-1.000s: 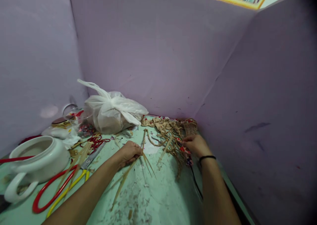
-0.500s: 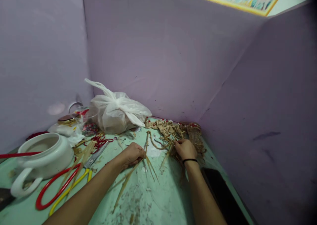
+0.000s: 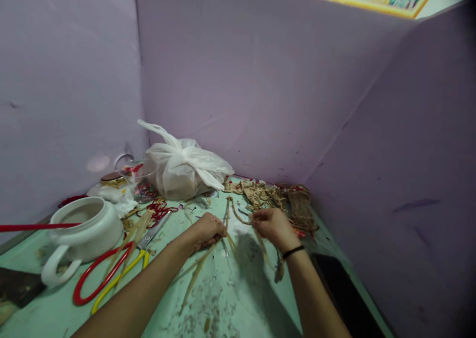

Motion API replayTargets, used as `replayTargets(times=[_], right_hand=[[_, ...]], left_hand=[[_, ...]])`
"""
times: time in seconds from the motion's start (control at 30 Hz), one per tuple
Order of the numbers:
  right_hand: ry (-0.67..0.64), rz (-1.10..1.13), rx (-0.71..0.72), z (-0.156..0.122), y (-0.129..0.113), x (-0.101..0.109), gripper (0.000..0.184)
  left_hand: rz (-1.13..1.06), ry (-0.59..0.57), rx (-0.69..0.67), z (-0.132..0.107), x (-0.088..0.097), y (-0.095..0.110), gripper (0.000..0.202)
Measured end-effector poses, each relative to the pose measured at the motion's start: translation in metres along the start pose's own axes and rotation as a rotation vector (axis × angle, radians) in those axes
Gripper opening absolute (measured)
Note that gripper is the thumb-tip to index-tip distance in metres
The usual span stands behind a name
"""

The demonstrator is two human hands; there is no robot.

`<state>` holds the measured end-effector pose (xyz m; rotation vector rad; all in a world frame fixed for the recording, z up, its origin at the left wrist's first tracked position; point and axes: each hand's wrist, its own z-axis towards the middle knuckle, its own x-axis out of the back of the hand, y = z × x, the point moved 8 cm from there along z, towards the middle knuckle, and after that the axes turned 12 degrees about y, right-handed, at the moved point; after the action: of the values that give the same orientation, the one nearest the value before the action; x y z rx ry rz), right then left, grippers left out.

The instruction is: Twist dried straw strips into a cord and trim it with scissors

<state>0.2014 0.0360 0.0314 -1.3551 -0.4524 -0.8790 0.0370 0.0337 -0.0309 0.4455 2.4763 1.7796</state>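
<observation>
Dry tan fibre strands [image 3: 194, 283] are pinched in my left hand [image 3: 208, 232], their loose ends hanging toward the front. From that grip a thin plaited cord [image 3: 227, 213] runs up the table, bends at the top and comes back down toward my right hand [image 3: 274, 227]. The right fingers are closed on a pale fibre strand [image 3: 261, 246], which trails below them, blurred. This hand is held above the table, with its shadow beneath. Just beyond lies a heap of braided fibre pieces [image 3: 256, 194] trimmed with red and white beads.
Left of my arm lie scissors [image 3: 107, 273] with red and yellow handles, under loose strands. A white pot [image 3: 89, 229] stands farther left. A tied white plastic bag [image 3: 186, 167] sits against the back wall. A black flat object [image 3: 342, 293] is beside my right forearm.
My right hand has moved left, closer to my left hand, with a strand in its fingers. The left hand keeps its grip. The view has shifted slightly.
</observation>
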Motion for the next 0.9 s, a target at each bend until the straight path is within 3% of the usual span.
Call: replayTargets(times=[0.1,0.23,0.4,0.6,0.77,0.9], right_hand=[[-0.173,-0.122,0.022,-0.019,-0.017,-0.035,0.018],[-0.311,-0.059,0.009,-0.032,-0.026,-0.059,0.019],[-0.356,0.109,-0.074,-0.032,-0.023,-0.064,0.025],[-0.438,0.479,-0.394,-0.039,-0.015,-0.07,0.011],[-0.45,0.513,-0.463,-0.043,-0.012,-0.074,0.017],[-0.385,0.509,-0.502,-0.041,-0.009,-0.072,0.02]], left_hand=[[-0.007,0.004,-0.013,-0.001,0.0,0.002,0.016],[0.002,0.023,-0.008,0.001,0.0,0.0,0.012],[-0.009,0.01,-0.013,0.005,0.0,-0.005,0.009],[-0.028,0.013,-0.009,0.001,0.0,-0.002,0.008],[-0.015,0.011,-0.037,0.001,0.0,-0.002,0.008],[-0.016,-0.007,-0.018,0.004,0.0,-0.006,0.01]])
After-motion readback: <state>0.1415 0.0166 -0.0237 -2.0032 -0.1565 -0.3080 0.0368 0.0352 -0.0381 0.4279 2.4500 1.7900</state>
